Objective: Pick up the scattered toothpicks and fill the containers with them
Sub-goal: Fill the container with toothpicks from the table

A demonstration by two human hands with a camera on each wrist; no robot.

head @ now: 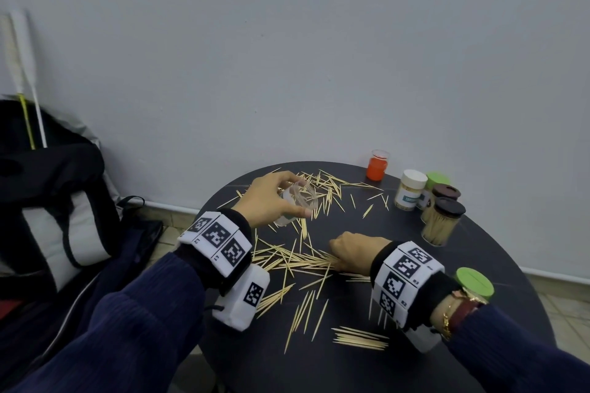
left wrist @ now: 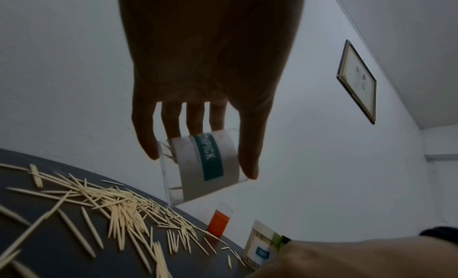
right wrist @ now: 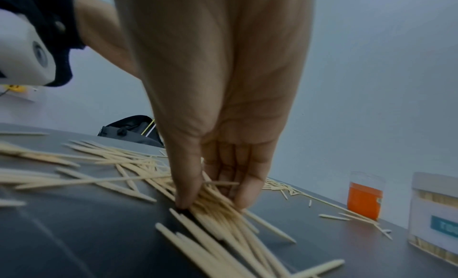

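Pale wooden toothpicks (head: 297, 260) lie scattered over the dark round table (head: 447, 344). My left hand (head: 274, 198) holds a clear plastic container (head: 300, 201) tilted above the table, thumb on one side and fingers on the other; its teal-lettered label (left wrist: 208, 157) shows in the left wrist view, and it looks nearly empty. My right hand (head: 354, 250) is down on the table in the middle, thumb and fingers (right wrist: 183, 184) pinching together a bunch of toothpicks (right wrist: 218, 209).
At the table's far right stand an orange cup (head: 377, 165), a white-lidded jar (head: 410, 190), a green-lidded jar (head: 435, 180) and two dark-lidded jars (head: 442, 222) full of toothpicks. A green lid (head: 474, 282) sits by my right wrist. A dark bag (head: 54, 201) lies left of the table.
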